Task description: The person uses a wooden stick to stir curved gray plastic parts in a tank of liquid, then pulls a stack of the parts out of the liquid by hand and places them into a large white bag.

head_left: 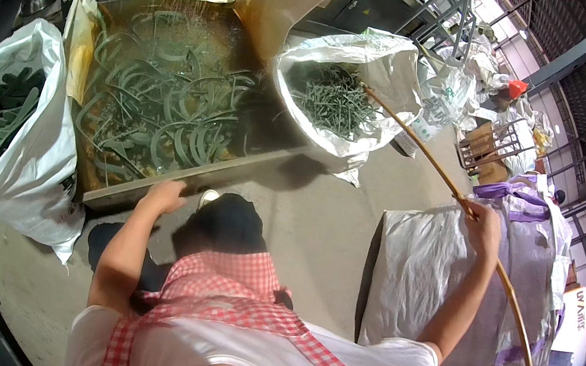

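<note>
My right hand (484, 229) is closed round a long, thin wooden stick (432, 162). The stick's far tip reaches over a white woven sack (383, 140) that holds thin dark green strips (337, 101); its other end slants down to the right. At the front edge of a wide metal tray (234, 165), my left hand (165, 196) is curled on the rim. Curved grey-green strips (195, 116) lie tangled in wet, brownish liquid in the tray. Contact between the stick's tip and the strips is unclear.
Left of the tray stands another white sack (40, 164) with thicker green strips. A large wrapped bale (413, 273) with purple straps is on my right. Behind are a dark cabinet (361, 10), a wooden chair (493, 147) and piled bags. Concrete floor (332, 224) lies between tray and bale.
</note>
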Available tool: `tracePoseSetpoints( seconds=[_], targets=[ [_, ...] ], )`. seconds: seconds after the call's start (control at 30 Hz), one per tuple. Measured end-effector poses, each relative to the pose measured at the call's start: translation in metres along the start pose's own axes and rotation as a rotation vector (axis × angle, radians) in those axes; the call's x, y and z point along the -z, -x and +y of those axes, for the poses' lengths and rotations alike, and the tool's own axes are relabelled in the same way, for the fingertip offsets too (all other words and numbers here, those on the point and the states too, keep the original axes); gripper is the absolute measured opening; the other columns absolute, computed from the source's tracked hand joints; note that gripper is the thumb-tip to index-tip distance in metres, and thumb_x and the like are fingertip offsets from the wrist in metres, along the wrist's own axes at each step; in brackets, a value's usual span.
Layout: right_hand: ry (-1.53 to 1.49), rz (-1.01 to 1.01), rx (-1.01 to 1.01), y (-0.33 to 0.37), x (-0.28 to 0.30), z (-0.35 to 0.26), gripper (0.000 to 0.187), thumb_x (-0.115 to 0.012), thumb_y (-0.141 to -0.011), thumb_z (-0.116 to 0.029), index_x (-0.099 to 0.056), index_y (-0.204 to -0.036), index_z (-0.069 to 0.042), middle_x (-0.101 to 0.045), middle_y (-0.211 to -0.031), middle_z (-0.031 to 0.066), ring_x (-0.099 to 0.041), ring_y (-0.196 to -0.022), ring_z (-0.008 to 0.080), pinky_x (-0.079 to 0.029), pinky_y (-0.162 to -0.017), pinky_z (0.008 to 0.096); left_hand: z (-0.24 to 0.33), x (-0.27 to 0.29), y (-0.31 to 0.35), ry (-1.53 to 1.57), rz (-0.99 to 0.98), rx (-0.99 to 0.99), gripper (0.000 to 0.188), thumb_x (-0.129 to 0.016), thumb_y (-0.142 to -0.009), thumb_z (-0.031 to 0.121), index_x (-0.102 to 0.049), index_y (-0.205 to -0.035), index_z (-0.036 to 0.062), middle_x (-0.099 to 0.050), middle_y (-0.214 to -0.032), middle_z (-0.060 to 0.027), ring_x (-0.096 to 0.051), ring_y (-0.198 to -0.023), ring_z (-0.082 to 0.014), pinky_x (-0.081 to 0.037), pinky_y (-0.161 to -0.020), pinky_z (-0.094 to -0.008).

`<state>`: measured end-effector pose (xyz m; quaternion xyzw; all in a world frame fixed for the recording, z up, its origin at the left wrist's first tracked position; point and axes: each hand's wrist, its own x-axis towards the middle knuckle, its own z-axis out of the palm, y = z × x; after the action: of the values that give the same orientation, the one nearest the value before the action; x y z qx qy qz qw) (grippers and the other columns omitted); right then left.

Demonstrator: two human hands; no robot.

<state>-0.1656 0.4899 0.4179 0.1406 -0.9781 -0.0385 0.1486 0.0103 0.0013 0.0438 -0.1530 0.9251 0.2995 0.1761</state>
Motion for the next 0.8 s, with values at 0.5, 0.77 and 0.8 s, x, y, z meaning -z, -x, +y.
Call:
tracePoseSetpoints(
  seconds=[0.5,0.77,0.8],
  targets=[
    [-0.076,0.042,-0.132,-0.241,-0.341,-0.156,0.048,-0.049,-0.078,-0.011,-0.049,-0.125,-0.021,-0.038,-0.136,0.0116,-0.043,-0.115,0.0412,-0.037,-0.095,0.0508,-0.04,-0.03,-0.007,-0.051,-0.02,0.219,0.047,-0.063,-0.077,0.027,-0.054,-0.119,0.0093,-0.057,-0.114,-0.0192,-0.053,-0.107,-0.0342,-0.043,-0.091,-0.0424],
    [-0.953,0.406,0.535,-0.171,-0.292,-0.254,0.023,-0.062,-0.073,-0.001,-0.064,-0.095,-0.008,-0.06,-0.107,0.0119,-0.056,-0.096,0.0272,-0.046,-0.083,0.0347,-0.031,-0.035,-0.016,-0.078,-0.071,0.155,0.05,-0.062,-0.076,0.03,-0.054,-0.12,0.0069,-0.057,-0.115,-0.0195,-0.053,-0.107,-0.0342,-0.043,-0.091,-0.0406],
    [-1.145,0.279,0.496,-0.153,-0.262,-0.26,0.018,-0.064,-0.074,-0.001,-0.065,-0.091,-0.007,-0.062,-0.099,0.01,-0.06,-0.084,0.0231,-0.049,-0.073,0.0302,-0.037,-0.037,-0.017,-0.094,-0.079,0.143,0.051,-0.063,-0.076,0.031,-0.054,-0.12,0.006,-0.057,-0.115,-0.0198,-0.053,-0.108,-0.0344,-0.042,-0.091,-0.0406]
  ],
)
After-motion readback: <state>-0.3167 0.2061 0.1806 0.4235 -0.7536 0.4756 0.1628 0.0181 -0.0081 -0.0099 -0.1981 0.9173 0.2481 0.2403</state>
